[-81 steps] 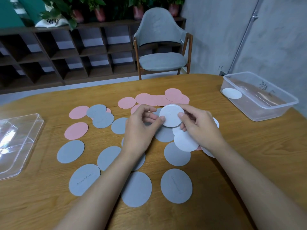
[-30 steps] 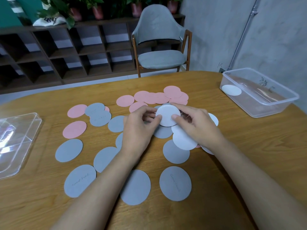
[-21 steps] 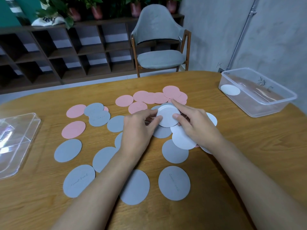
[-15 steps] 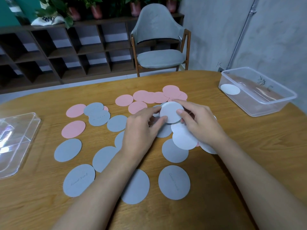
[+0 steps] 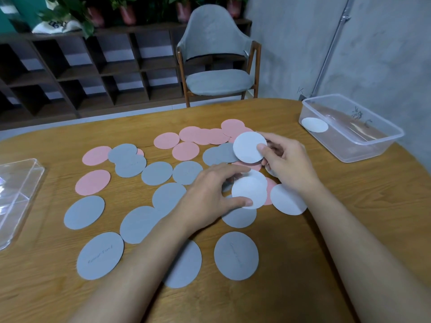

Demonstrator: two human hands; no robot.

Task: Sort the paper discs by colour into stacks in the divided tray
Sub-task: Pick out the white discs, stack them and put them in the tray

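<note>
Right hand (image 5: pixel 286 159) raised white disc (image 5: pixel 247 148) clear.

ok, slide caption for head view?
Right hand holds a raised white disc; left hand grips a second white disc among grey discs and pink discs on the table.

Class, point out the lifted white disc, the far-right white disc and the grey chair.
lifted white disc (image 5: pixel 246 148): head view, its centre.
far-right white disc (image 5: pixel 314 124): head view, its centre.
grey chair (image 5: pixel 219 81): head view, seat cushion.
</note>
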